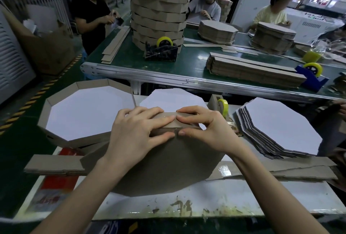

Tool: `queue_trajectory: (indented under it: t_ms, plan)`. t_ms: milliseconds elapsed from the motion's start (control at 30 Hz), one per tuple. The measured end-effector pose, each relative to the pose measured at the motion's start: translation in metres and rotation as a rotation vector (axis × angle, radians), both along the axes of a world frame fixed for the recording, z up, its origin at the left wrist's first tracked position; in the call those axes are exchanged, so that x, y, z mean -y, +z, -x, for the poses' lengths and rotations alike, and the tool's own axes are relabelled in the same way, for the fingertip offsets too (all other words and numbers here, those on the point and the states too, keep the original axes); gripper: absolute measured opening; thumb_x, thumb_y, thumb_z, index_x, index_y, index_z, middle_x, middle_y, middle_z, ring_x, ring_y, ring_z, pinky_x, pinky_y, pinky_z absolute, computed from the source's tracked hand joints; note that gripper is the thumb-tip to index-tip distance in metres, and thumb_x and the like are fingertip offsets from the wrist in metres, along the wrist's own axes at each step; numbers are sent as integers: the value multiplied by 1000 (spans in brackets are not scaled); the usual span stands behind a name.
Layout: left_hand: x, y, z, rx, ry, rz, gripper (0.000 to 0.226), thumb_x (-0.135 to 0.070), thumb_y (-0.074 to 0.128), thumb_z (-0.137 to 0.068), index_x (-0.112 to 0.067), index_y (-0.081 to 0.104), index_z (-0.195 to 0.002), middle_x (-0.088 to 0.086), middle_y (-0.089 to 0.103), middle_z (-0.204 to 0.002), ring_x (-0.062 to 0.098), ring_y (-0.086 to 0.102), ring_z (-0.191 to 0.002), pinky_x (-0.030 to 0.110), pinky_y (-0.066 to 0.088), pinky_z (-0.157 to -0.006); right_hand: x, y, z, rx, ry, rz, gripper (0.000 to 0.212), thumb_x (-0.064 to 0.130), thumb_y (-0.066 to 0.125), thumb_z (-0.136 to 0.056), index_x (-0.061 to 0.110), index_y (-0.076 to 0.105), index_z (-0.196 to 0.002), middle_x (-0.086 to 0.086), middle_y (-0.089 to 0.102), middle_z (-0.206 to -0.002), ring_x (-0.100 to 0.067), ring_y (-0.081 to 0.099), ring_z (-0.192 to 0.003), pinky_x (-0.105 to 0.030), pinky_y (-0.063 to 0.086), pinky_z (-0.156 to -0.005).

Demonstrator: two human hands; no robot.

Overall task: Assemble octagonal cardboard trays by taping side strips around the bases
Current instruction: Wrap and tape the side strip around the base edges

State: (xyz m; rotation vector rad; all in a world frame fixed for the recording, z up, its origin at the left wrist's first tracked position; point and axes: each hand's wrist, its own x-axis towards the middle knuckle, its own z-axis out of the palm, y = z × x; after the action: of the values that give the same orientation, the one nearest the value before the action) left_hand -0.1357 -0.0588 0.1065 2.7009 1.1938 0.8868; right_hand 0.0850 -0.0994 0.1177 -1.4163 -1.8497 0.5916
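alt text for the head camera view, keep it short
The left hand and right hand pinch a brown side strip along the top edge of a tilted cardboard base. A walled tray sits to the left, a stack of bases to the right, a tape roll behind.

A long green table (191, 61) is seen at the back. Three people are placed around it: a person in black (89, 14), a person in grey (206, 7) and a person in yellow (269, 14). An open brown box (48, 46) is set on the floor at the left, near yellow and black stripes (37, 97). A red sheet (61, 179) is laid on the near white table (243, 202).
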Motion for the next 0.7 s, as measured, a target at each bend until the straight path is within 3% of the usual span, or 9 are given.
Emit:
queue_trajectory:
  t_ms: [167,367,467,533,633,700]
  plan:
    - [1,4,-2,-117,52,-26,57,-66,45,-82,-34,64,-125,-9,66,-117,20,62,-101,40,44,-78,-1,2,1,-2,7,11,38,16,82,-77,15,73,-114,1,65,-123,-10,57,-120,-30,46,-104]
    - [-8,22,-18,-389,44,18,87,-81,37,-71,-31,44,-141,-10,56,-132,16,48,-124,49,28,-105,-2,1,-1,10,9,16,38,17,84,-76,15,75,-112,3,65,-122,-7,56,-120,-29,44,-104]
    - [-13,22,-41,-440,-30,83,86,-88,41,-67,-27,43,-127,-8,58,-121,15,52,-113,34,39,-85,-1,-3,-6,7,32,-8,40,17,85,-75,17,74,-113,5,66,-122,-6,56,-120,-27,45,-104]
    - [-15,22,-49,-471,-41,67,79,-87,46,-69,-27,43,-119,-8,59,-115,16,57,-105,32,36,-71,-1,-5,-14,-25,44,-5,40,17,83,-77,23,72,-116,9,66,-122,-6,57,-121,-27,45,-103]
    - [-16,19,-45,-444,-20,15,84,-89,43,-67,-29,43,-126,-9,62,-117,16,61,-102,31,32,-65,0,-4,-19,-204,66,125,37,27,64,-92,31,60,-128,12,66,-125,-6,58,-121,-27,48,-98]
    - [-15,17,-40,-420,-6,-3,94,-92,36,-66,-29,38,-135,-9,61,-121,17,61,-104,32,38,-65,-1,-1,-21,-228,55,189,36,37,49,-98,31,55,-133,18,67,-111,-3,61,-105,-22,48,-90]
